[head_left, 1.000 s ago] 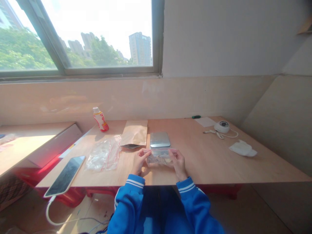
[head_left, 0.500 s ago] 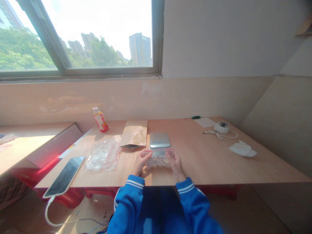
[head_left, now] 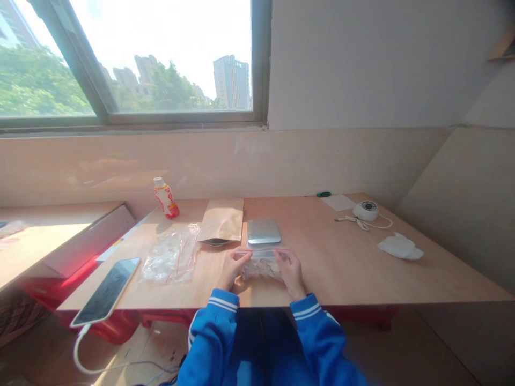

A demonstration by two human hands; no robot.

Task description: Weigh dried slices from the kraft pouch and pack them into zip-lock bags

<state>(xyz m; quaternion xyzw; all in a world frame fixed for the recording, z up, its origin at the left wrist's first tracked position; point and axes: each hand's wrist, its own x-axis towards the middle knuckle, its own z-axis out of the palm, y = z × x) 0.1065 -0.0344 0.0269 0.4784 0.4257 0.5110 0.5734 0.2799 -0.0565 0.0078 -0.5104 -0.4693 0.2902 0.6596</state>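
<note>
Between my hands is a clear zip-lock bag point(head_left: 262, 264) with a red strip along its top and pale pieces inside, too small to name. My left hand point(head_left: 235, 265) pinches the bag's top edge at its left end. At the right end, my right hand point(head_left: 290, 271) pinches the same edge. Just behind the bag sits a flat silver scale point(head_left: 264, 231). A brown kraft paper pouch point(head_left: 222, 221), its mouth gaping toward me, lies left of the scale. More clear zip-lock bags point(head_left: 171, 256) with red strips are spread left of my left hand.
A red-and-white bottle point(head_left: 165, 198) stands at the back left. A phone point(head_left: 107, 292) on a charging cable overhangs the front left edge. To the right are a white dome camera point(head_left: 365, 210) with its cable, crumpled white plastic point(head_left: 400, 246), paper point(head_left: 338, 202) and a green-handled screwdriver point(head_left: 323, 194).
My right fingers have shifted slightly along the bag's red strip, and the strip lies a little lower. Everything else on the table stays where it was.
</note>
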